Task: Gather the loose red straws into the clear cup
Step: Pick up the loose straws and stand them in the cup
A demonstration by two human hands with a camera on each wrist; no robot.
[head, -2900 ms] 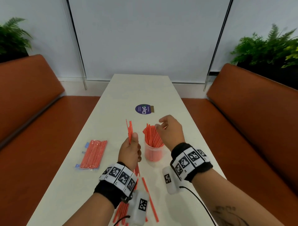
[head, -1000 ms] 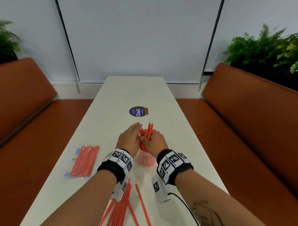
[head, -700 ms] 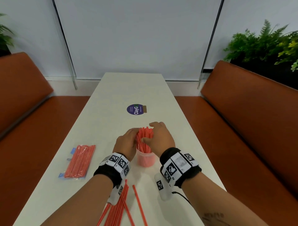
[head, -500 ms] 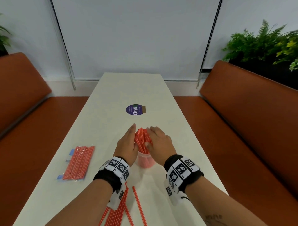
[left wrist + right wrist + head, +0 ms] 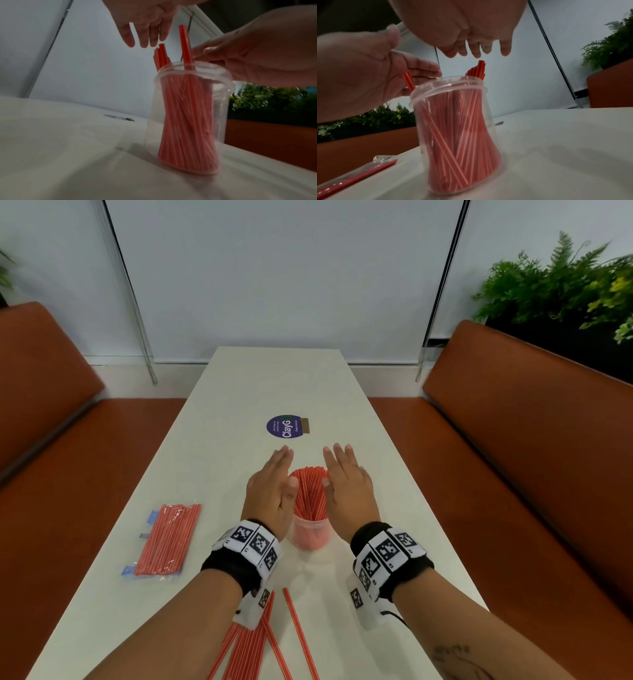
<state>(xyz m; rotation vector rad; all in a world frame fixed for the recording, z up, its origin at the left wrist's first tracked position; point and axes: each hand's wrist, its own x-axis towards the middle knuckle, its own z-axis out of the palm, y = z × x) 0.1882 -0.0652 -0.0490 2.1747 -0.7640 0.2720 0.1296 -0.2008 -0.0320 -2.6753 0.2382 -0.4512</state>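
Note:
The clear cup [image 5: 311, 534] [image 5: 187, 121] [image 5: 453, 135] stands upright on the white table, packed with red straws [image 5: 310, 491] that stick out above its rim. My left hand [image 5: 274, 491] [image 5: 145, 27] hovers flat just left of the straw tops, fingers straight. My right hand [image 5: 346, 484] [image 5: 479, 40] mirrors it on the right side, fingers straight, holding nothing. Neither hand grips the straws or the cup. Several loose red straws [image 5: 260, 648] lie on the table near the front edge, partly under my left wrist.
A sealed plastic packet of red straws [image 5: 168, 539] [image 5: 347, 178] lies on the table's left side. A round purple sticker [image 5: 285, 426] sits beyond the cup. Orange benches [image 5: 527, 440] flank the table; plants [image 5: 565, 289] stand behind the right one.
My left hand put its straws into the cup. Both hands closed around the straw tops, then let go and spread apart with straight fingers.

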